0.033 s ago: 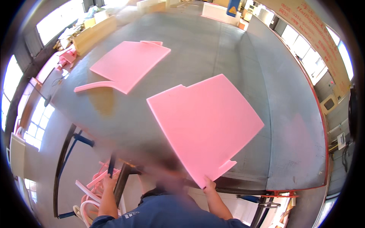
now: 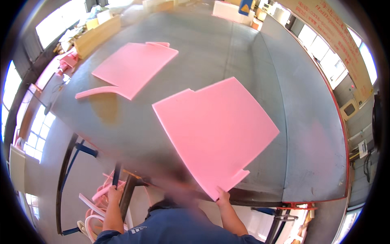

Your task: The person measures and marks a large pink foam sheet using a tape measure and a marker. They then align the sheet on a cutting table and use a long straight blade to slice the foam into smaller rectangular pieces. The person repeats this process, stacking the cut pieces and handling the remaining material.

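Observation:
A large pink foam sheet with a notched edge lies at the right of the grey table, its near corner reaching to the table's front edge. My right hand pinches that near corner between thumb and fingers. Down at the left, beside the table's front edge, my left hand is closed around the lower end of a dark blue bar; what the bar belongs to is hidden. A second pink foam sheet rests farther off on the left, with a curved pink strip at its near side.
The grey tabletop carries a brown stain at left. Curled pink and cream offcuts lie below, near my left forearm. A dark frame with a blue tube stands at the table's left. A red-edged grey panel adjoins the right side.
The whole view has shifted slightly, so everything sits a little farther left. Both hands keep their hold, and the foam sheets stay where they were on the table.

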### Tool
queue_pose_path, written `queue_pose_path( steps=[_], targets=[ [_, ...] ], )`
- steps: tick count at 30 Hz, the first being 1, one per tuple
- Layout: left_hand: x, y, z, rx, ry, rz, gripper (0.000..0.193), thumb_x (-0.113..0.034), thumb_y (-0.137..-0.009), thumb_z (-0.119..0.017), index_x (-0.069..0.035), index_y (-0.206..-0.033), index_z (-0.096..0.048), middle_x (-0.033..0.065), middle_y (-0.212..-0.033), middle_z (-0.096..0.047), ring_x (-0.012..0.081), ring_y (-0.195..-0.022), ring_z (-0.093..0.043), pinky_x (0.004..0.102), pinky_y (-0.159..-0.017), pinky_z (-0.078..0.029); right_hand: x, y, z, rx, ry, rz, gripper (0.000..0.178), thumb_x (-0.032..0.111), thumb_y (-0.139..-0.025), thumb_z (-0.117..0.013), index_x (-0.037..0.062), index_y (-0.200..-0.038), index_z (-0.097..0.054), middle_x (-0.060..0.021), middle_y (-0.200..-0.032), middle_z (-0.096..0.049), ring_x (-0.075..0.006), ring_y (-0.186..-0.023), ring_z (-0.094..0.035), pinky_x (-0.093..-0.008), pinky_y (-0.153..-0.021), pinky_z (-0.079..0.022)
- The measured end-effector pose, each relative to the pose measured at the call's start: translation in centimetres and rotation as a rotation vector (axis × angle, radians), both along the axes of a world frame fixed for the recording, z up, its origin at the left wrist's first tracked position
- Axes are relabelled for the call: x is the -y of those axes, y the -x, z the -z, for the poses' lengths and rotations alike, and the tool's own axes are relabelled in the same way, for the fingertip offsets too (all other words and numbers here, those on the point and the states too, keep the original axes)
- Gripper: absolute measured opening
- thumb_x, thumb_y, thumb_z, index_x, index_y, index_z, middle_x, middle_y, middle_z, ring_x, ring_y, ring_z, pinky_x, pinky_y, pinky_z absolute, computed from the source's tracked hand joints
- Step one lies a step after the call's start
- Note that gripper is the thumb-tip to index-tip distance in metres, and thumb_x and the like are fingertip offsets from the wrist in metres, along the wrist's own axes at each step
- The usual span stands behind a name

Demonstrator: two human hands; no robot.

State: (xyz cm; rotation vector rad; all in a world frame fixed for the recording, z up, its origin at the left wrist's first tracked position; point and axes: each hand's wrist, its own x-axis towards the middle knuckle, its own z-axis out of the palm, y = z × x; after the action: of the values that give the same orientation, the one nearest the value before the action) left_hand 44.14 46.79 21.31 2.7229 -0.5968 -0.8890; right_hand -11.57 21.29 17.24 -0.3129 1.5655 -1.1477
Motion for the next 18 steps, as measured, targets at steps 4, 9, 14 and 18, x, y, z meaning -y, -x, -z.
queue_pose_path(
  steps=[4,9,14,18],
  targets=[
    [-0.6,-3.4,-1.4,0.226,0.15,0.092,0.059,-0.038,-0.077,-0.076,-0.002,-0.122,-0.064,0.0215,-0.13,-0.061,0.0379,-0.122,-0.057,0.0486,-0.103,-0.046,2.8,7.4,-6.8,-0.318,-0.049,-0.28,0.038,0.011,-0.071,-0.081,-0.0058,-0.104,-0.071,-0.0092,-0.093,-0.07,-0.025,-0.077,-0.065,-0.0376,-0.078,-0.054],
    [7.9,-4.7,-6.0,0.355,0.205,0.029,0.049,-0.03,-0.077,-0.076,-0.004,-0.118,-0.068,0.0187,-0.124,-0.064,0.0347,-0.12,-0.059,0.0431,-0.104,-0.047,4.0,20.5,-11.3,-0.696,0.395,-0.302,0.037,0.016,-0.081,-0.068,-0.0093,-0.108,-0.068,-0.0152,-0.098,-0.072,-0.026,-0.08,-0.068,-0.0393,-0.072,-0.058],
    [12.8,-8.2,-0.4,0.307,0.28,-0.082,0.052,-0.03,-0.08,-0.075,-0.002,-0.122,-0.062,0.017,-0.137,-0.057,0.0333,-0.131,-0.051,0.0419,-0.11,-0.042,12.2,9.1,-6.4,-1.529,0.07,-0.286,0.034,0.015,-0.084,-0.066,-0.0078,-0.11,-0.066,-0.0157,-0.103,-0.071,-0.0268,-0.087,-0.068,-0.0404,-0.077,-0.056],
    [19.7,-11.2,2.7,0.464,0.407,-0.004,0.057,-0.029,-0.083,-0.073,0.0,-0.13,-0.058,0.0172,-0.145,-0.052,0.0329,-0.136,-0.047,0.043,-0.114,-0.038,18.5,-5.4,1.3,-1.327,0.246,-0.658,0.032,0.013,-0.087,-0.064,-0.0066,-0.112,-0.065,-0.016,-0.106,-0.07,-0.0274,-0.093,-0.068,-0.0414,-0.082,-0.055]
  ],
)
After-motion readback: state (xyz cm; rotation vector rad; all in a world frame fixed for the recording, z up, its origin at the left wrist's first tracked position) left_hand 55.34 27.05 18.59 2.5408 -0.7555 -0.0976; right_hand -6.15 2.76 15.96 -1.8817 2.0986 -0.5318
